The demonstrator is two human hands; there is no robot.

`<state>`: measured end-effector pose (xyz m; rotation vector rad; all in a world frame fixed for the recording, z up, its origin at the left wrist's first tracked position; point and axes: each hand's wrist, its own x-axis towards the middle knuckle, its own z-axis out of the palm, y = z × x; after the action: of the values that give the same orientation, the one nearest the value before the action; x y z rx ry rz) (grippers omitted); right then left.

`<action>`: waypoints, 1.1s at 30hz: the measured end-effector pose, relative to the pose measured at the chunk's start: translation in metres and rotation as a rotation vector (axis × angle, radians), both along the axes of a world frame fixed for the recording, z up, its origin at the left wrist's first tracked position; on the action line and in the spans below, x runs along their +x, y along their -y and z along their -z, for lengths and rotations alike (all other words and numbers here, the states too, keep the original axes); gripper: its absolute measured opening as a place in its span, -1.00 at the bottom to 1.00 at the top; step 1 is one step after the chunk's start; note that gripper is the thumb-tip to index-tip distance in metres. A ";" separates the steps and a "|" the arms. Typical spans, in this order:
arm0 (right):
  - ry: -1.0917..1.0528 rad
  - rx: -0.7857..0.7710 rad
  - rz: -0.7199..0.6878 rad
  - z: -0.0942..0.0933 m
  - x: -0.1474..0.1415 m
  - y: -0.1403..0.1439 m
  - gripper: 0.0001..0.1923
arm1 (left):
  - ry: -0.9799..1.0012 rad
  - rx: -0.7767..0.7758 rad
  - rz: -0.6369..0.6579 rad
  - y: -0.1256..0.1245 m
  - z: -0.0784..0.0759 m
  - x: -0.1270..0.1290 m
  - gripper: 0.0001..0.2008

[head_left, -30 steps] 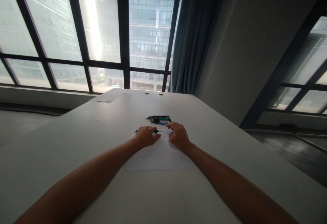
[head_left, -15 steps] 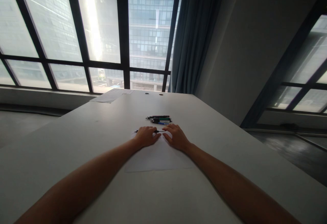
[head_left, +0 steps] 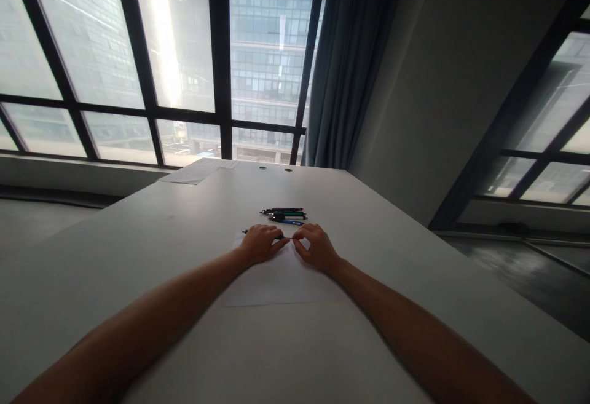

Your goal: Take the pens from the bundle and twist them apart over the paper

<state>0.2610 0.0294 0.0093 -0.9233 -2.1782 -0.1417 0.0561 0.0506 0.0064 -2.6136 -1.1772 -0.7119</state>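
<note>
Two bare forearms, mine, reach forward from the lower corners over a white table [head_left: 286,355], meeting near the middle. My left hand [head_left: 262,244] is curled over a dark pen [head_left: 279,237], thumb and fingers closed around its barrel; the pen lies sideways, its black end poking out past my knuckles on the left. From its right side a thin stem [head_left: 289,238] runs across the small gap between my hands. My right hand [head_left: 317,247] has thumb and forefinger brought together in a pinch at that stem's right end, the other fingers bent behind. The pen is above the far edge of a sheet of white paper [head_left: 281,287], which lies beneath both hands. Just beyond my fingers, a small bunch of pens [head_left: 282,214] lies sideways on the table, mostly black, with green and blue showing. At the far left corner are loose papers [head_left: 191,173]. Behind the table stand a large black-framed window [head_left: 270,53], facing a glassy building, and a blue-grey curtain [head_left: 336,96].
</note>
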 end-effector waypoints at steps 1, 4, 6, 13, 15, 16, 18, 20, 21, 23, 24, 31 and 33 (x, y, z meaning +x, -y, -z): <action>0.000 -0.004 0.009 0.000 0.000 0.000 -0.93 | 0.001 -0.002 0.016 0.000 0.000 0.000 -0.57; -0.001 -0.019 0.040 0.000 0.001 0.001 -0.92 | -0.005 -0.005 0.055 -0.001 -0.001 0.000 -0.61; -0.008 -0.016 0.056 0.000 0.002 0.000 -0.91 | -0.004 -0.009 0.065 -0.002 0.000 -0.001 -0.63; -0.060 0.042 0.062 0.003 0.004 -0.005 -0.92 | 0.010 0.017 0.148 -0.003 0.003 -0.001 -0.70; -0.071 0.048 0.069 0.002 0.004 -0.005 -0.92 | 0.016 0.033 0.162 -0.004 0.004 -0.001 -0.72; -0.075 0.046 0.072 0.002 0.004 -0.005 -0.92 | 0.015 0.043 0.167 -0.004 0.004 -0.001 -0.73; -0.075 0.041 0.076 0.001 0.003 -0.004 -0.93 | 0.005 0.063 0.170 -0.004 0.004 0.000 -0.73; -0.072 0.041 0.078 0.001 0.003 -0.003 -0.93 | -0.008 0.076 0.167 -0.005 0.004 0.000 -0.74; -0.076 0.041 0.084 0.001 0.003 -0.003 -0.94 | -0.007 0.079 0.162 -0.004 0.004 0.000 -0.75; -0.112 0.026 0.118 0.002 0.004 -0.003 -0.94 | 0.008 0.076 0.140 -0.004 0.002 0.001 -0.76; -0.141 0.007 0.143 0.003 0.004 -0.003 -0.94 | 0.015 0.072 0.125 -0.003 0.002 0.001 -0.77; -0.222 -0.057 0.205 0.008 0.007 -0.002 -0.96 | 0.033 0.072 0.077 0.000 -0.001 0.001 -0.81; -0.205 -0.030 0.177 0.007 0.006 0.000 -0.95 | 0.056 0.088 0.075 -0.001 0.001 0.001 -0.79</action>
<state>0.2674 0.0296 0.0027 -1.0980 -1.9143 -0.0955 0.0568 0.0513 0.0055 -2.5928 -1.0418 -0.8360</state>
